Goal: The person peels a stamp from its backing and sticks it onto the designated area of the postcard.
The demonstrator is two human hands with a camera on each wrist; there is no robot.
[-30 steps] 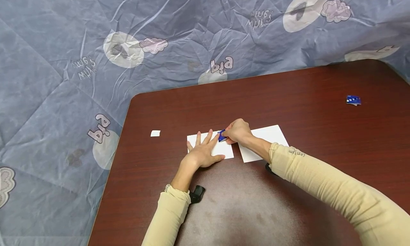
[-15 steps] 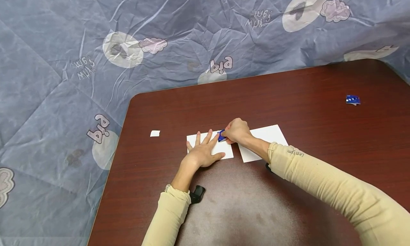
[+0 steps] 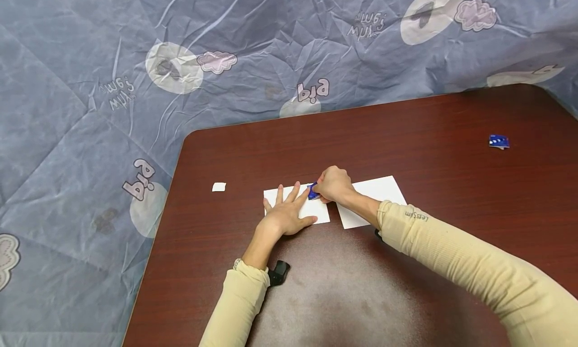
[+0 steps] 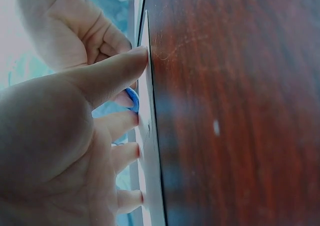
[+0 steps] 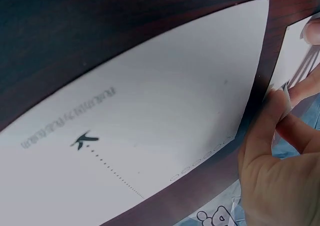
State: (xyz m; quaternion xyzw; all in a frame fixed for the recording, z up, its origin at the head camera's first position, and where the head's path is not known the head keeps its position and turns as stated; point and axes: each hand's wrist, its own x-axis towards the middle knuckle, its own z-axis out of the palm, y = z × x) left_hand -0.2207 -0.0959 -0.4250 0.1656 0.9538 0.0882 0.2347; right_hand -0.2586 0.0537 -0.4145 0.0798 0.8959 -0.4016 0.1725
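My left hand (image 3: 283,216) lies with fingers spread and straight on a white card (image 3: 321,215), in the head view's middle. At that card's upper right corner my right hand (image 3: 334,184) pinches a small, thin blue piece (image 3: 312,192) between thumb and finger. The left index fingertip is right beside it. In the left wrist view the blue piece (image 4: 132,99) looks curved up from the card. Under the right forearm is a second white card (image 3: 381,189); the right wrist view shows its printed bird, dotted line and ovals.
A small white square (image 3: 219,187) lies on the brown table (image 3: 253,151) to the left. Far to the right is another little blue-and-white piece (image 3: 498,141). A crumpled blue-grey patterned sheet (image 3: 271,46) hangs behind the table.
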